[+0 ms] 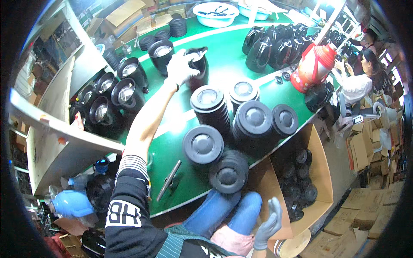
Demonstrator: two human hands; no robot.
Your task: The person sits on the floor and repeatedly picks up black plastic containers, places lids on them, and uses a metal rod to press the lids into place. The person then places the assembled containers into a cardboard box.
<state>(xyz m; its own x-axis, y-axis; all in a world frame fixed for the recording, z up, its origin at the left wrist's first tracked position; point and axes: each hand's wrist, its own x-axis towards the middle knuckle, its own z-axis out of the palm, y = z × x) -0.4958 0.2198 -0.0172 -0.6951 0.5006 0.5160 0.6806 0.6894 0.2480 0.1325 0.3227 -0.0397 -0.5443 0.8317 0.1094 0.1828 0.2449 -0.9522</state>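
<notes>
My left hand (pixel 180 69), in a white glove, reaches far across the green table. Its fingers curl around the near-left side of a black jug body (pixel 200 71) with a pouring lip. My right hand (pixel 269 221), in a grey glove, is raised beside my lap with its fingers stretched and nothing in it. Between me and the jug stand several stacks of round black discs (pixel 207 99); the closest stack (pixel 228 172) is at the table edge by my knees. Another black vessel (pixel 161 53), open-topped with a shiny inside, touches the left hand's side.
Several open black vessels (pixel 125 94) stand at the left. Rows of black jugs (pixel 259 55) and a red jug (pixel 313 66) line the far right. A metal bar (pixel 169 180) lies near the front edge. A cardboard box (pixel 322 172) holds black parts. A co-worker (pixel 357 84) sits at right.
</notes>
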